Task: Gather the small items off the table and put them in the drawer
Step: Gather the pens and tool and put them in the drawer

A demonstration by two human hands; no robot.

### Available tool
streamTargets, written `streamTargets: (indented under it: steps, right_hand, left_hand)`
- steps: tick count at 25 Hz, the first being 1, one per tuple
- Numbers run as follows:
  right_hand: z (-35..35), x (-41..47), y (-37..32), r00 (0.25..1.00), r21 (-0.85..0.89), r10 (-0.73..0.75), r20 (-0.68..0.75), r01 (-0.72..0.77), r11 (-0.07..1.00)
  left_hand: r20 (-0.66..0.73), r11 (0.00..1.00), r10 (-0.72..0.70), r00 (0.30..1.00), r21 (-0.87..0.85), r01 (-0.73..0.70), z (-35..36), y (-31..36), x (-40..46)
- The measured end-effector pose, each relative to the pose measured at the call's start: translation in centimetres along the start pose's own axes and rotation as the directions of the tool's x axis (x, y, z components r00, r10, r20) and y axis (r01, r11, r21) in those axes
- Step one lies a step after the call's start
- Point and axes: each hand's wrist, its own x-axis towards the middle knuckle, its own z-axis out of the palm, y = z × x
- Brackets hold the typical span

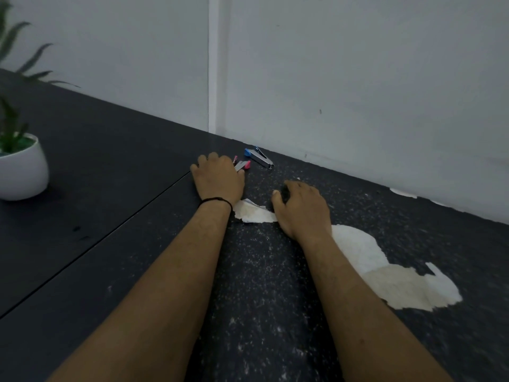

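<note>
On the dark table [115, 166], near the wall, lies a small metal clipper with a blue end [259, 158]. Just left of it sits a similar metal item with pink ends [243, 165], partly under the fingers of my left hand [217, 177], which is curled over it. My right hand [300, 208] rests on the tabletop to the right, fingers bent around a small dark object [285, 193] that is mostly hidden. No drawer is in view.
A white pot with a green plant [23, 166] stands at the far left. The table's right part is worn, with pale peeled patches [385, 277] and a torn flap [256, 215] between my hands. A white wall runs behind.
</note>
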Motion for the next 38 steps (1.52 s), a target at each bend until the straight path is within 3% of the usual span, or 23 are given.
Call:
streamTargets:
  steps: [5, 14, 23, 30, 38]
  right_hand:
    - [-0.2, -0.1, -0.3, 1.000, -0.018, 0.023, 0.009, -0.023, 1.000]
    - [-4.7, -8.1, 1.5, 0.924, 0.083, -0.043, -0.380, 0.080, 0.993]
    - [-13.5, -23.3, 11.8, 0.791, 0.193, 0.183, -0.584, -0.084, 0.978]
    - [-17.9, -34.4, 20.2, 0.648, 0.234, 0.384, -0.658, -0.309, 0.922]
    - [-20.3, -46.3, 28.9, 0.405, 0.328, 0.545, -0.734, -0.490, 0.807]
  left_hand:
    - [-0.017, 0.987, 0.086, 0.996, -0.134, -0.088, -0.7, 0.1, -1.1]
    - [-0.047, 0.841, 0.314, 0.948, -0.450, -0.301, -9.1, 3.8, -12.7]
    - [-0.035, 0.615, 0.559, 0.828, -0.652, -0.443, -13.7, 14.3, -26.7]
    - [-0.118, 0.380, 0.754, 0.646, -0.724, -0.576, -15.9, 22.9, -36.7]
    - [-0.227, 0.086, 0.896, 0.382, -0.756, -0.649, -17.7, 31.0, -49.3]
